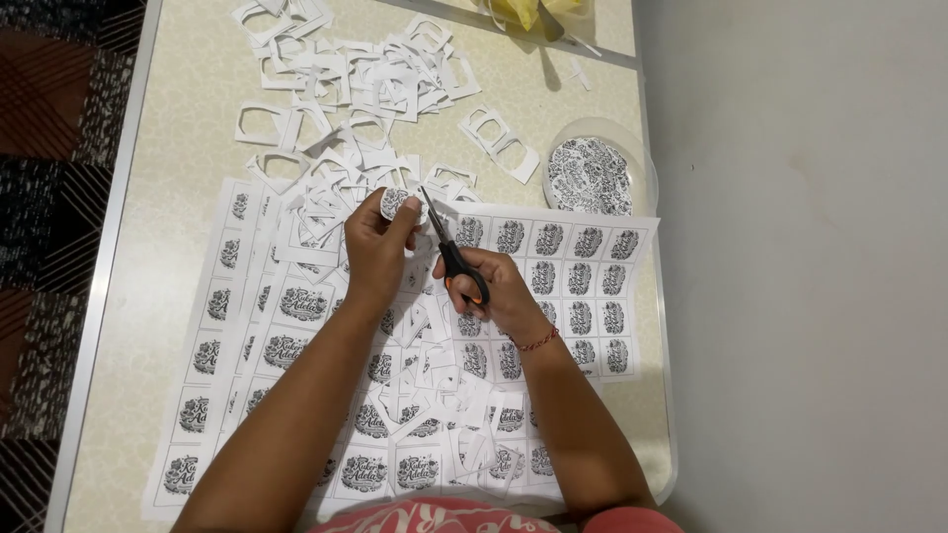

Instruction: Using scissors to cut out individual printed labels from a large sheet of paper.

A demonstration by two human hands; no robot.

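I see printed label sheets [583, 286] spread over the near half of the table: white paper with rows of small black-and-white ornate labels, running from the left edge to the right. One cut-out label [397, 202], rounded, white with black print, sits pinched in my left hand [377, 247] near the middle. At far right a clear round container [592, 176] holds a stack of finished cut labels, same black-and-white pattern.

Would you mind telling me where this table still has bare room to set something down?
Bare table shows along the left edge beside the paper scraps, and between scraps and clear container. Printed sheets crowd the middle and near edge.
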